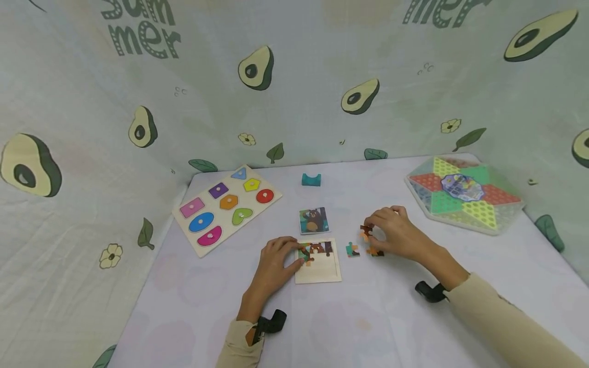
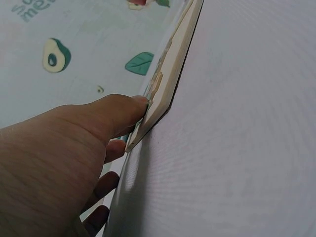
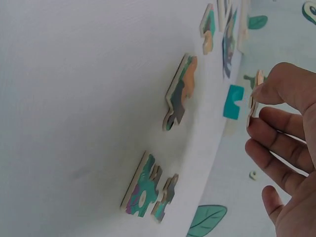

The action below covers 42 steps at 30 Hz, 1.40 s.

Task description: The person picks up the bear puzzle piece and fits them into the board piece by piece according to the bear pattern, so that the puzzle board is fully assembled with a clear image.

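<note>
Looks like a screened-off tabletop play/recording corner; home or studio, can't tell. Evidence: pale green fabric printed with avocados, leaves and "summer" lettering hangs behind and down both sides of a worktop in white, faintly pastel-spotted cloth. Toys on it: pale wooden shape board with coloured shapes, clear hexagonal plastic game board with red, green and yellow star points, small square wooden jigsaw tray. Black wrist-worn cameras fit recording.
</note>
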### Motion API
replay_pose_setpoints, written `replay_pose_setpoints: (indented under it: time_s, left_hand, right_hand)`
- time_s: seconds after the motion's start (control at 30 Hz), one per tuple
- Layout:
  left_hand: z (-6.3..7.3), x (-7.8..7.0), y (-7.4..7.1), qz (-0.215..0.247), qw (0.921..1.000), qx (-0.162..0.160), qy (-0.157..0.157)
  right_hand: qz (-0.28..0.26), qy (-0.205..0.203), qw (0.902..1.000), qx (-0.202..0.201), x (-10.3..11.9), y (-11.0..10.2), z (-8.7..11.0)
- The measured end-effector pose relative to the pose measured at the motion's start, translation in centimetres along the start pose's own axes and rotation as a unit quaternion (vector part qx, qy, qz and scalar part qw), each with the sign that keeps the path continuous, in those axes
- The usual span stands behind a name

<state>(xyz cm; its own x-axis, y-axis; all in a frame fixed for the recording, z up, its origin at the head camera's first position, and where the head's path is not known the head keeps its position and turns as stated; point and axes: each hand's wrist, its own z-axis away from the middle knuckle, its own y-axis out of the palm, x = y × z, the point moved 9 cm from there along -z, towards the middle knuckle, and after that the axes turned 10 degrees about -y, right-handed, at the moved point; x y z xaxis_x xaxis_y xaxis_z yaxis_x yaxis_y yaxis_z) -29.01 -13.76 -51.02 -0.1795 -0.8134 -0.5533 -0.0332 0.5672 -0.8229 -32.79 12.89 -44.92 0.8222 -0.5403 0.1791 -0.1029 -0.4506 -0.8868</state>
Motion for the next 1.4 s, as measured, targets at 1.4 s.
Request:
replay_pose_setpoints:
  time_s: [1.4]
  left_hand:
    - [-0.3, 0.4, 0.3, -0.002, 0.9998, 0.018, -0.010]
  right_hand:
    - [-0.028, -0.071, 0.9971, 0.004, 5.2, 2.4, -3.8]
